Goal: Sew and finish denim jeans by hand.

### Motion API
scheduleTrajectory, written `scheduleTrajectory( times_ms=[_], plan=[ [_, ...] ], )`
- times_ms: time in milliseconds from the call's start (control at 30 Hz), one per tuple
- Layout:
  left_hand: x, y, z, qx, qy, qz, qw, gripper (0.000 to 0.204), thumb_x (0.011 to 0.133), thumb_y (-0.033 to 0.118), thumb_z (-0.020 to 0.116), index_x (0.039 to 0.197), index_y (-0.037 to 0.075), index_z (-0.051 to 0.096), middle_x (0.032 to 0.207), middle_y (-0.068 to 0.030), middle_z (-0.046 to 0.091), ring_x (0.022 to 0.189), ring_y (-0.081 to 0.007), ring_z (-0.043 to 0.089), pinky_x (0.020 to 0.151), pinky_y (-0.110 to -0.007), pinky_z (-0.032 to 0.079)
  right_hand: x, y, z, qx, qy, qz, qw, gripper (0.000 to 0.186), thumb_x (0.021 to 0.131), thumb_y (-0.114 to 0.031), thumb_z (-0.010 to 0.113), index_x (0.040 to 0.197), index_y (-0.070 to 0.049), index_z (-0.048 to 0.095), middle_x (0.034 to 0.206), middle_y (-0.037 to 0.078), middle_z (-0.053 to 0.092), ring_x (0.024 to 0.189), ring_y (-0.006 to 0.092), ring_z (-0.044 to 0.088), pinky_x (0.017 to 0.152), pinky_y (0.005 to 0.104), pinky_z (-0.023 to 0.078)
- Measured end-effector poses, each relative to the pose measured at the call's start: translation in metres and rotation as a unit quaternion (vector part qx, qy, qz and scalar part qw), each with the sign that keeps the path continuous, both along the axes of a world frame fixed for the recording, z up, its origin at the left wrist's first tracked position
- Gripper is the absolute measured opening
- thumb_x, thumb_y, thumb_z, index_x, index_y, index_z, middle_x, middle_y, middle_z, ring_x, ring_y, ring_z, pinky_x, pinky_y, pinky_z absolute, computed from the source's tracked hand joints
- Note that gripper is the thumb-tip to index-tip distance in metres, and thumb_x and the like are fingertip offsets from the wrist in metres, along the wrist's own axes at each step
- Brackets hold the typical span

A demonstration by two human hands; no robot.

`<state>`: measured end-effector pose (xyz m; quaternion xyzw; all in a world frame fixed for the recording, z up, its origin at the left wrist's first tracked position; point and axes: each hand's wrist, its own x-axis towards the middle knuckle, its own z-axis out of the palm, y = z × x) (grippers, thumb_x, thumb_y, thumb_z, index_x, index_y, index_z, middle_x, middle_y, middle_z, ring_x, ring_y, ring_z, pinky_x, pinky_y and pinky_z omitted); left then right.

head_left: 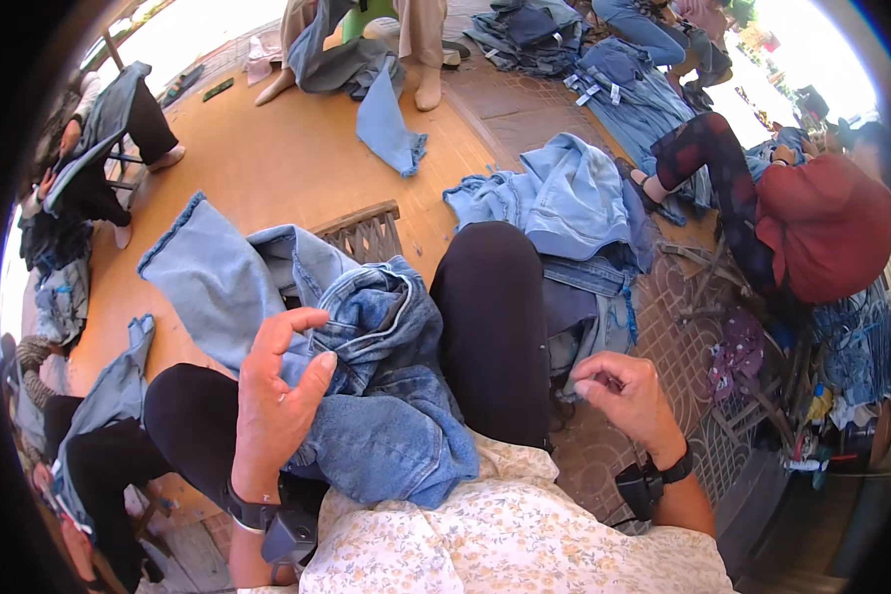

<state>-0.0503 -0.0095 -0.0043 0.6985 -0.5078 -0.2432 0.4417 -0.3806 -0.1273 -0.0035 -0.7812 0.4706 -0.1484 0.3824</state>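
A pair of blue jeans (386, 436) lies bunched across my lap, its waistband folded up and one frayed-hem leg spread out to the far left. My left hand (279, 396) is raised just over the jeans, thumb and fingers apart, with nothing visible in it. Off to the right, beside my knee, my right hand (629, 396) is held in the air away from the denim. Its fingers are curled in toward the thumb; whatever they may pinch is too small to make out.
A stack of folded jeans (574, 208) sits just beyond my right knee. A low woven stool (361, 233) stands ahead. On the right, a person in a red top (827, 228) sits close by. Other people work on denim at the left and far side of the yellow mat (257, 139).
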Motion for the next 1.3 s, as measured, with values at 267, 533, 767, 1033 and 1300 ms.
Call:
scheduleTrajectory(
  times_ms=[267, 533, 767, 1033, 1300],
  plan=[
    [-0.038, -0.022, 0.007, 0.046, -0.24, -0.112, 0.963, 0.049, 0.073, 0.002, 0.06, 0.12, 0.002, 0.049, 0.107, -0.0119, 0.056, 0.102, -0.0251, 0.051, 0.085, -0.035, 0.032, 0.078, 0.021, -0.028, 0.054, -0.212, 0.216, 0.952, 0.011, 0.076, -0.002, 0.064, 0.084, 0.002, 0.059, 0.076, 0.012, 0.061, 0.064, 0.0257, 0.06, 0.057, 0.0315, 0.047],
    [-0.025, -0.019, -0.021, 0.059, -0.147, -0.037, 0.987, 0.035, 0.074, -0.001, 0.057, 0.109, 0.002, 0.057, 0.095, -0.014, 0.061, 0.089, -0.0258, 0.06, 0.08, -0.034, 0.04, 0.103, 0.02, -0.037, 0.056, -0.261, 0.225, 0.937, 0.009, 0.075, -0.001, 0.062, 0.081, 0.002, 0.057, 0.075, 0.014, 0.061, 0.068, 0.031, 0.06, 0.06, 0.0352, 0.047],
    [-0.026, -0.022, -0.024, 0.087, -0.096, -0.006, 0.992, 0.024, 0.074, -0.004, 0.054, 0.097, -0.003, 0.059, 0.088, -0.0166, 0.063, 0.083, -0.0279, 0.062, 0.077, -0.032, 0.046, 0.104, 0.021, -0.044, 0.041, -0.279, 0.213, 0.935, 0.008, 0.073, -0.001, 0.061, 0.077, 0.001, 0.054, 0.071, 0.014, 0.058, 0.067, 0.0331, 0.058, 0.058, 0.037, 0.045],
    [-0.028, -0.021, -0.029, 0.087, -0.069, 0.007, 0.994, 0.022, 0.076, -0.006, 0.052, 0.096, -0.004, 0.058, 0.089, -0.0124, 0.061, 0.083, -0.0201, 0.06, 0.078, -0.028, 0.045, 0.102, 0.02, -0.046, 0.035, -0.294, 0.212, 0.931, 0.008, 0.072, -0.001, 0.062, 0.075, 0.001, 0.055, 0.069, 0.013, 0.058, 0.066, 0.0324, 0.058, 0.058, 0.037, 0.045],
    [-0.032, -0.022, -0.03, 0.09, -0.047, 0.023, 0.995, 0.022, 0.076, -0.006, 0.051, 0.097, -0.005, 0.058, 0.088, -0.0107, 0.061, 0.083, -0.0177, 0.059, 0.079, -0.027, 0.044, 0.099, 0.021, -0.052, -0.001, -0.306, 0.212, 0.928, 0.013, 0.069, 0.003, 0.064, 0.075, 0.0, 0.053, 0.068, 0.01, 0.056, 0.061, 0.0272, 0.056, 0.055, 0.0323, 0.044]
  ],
)
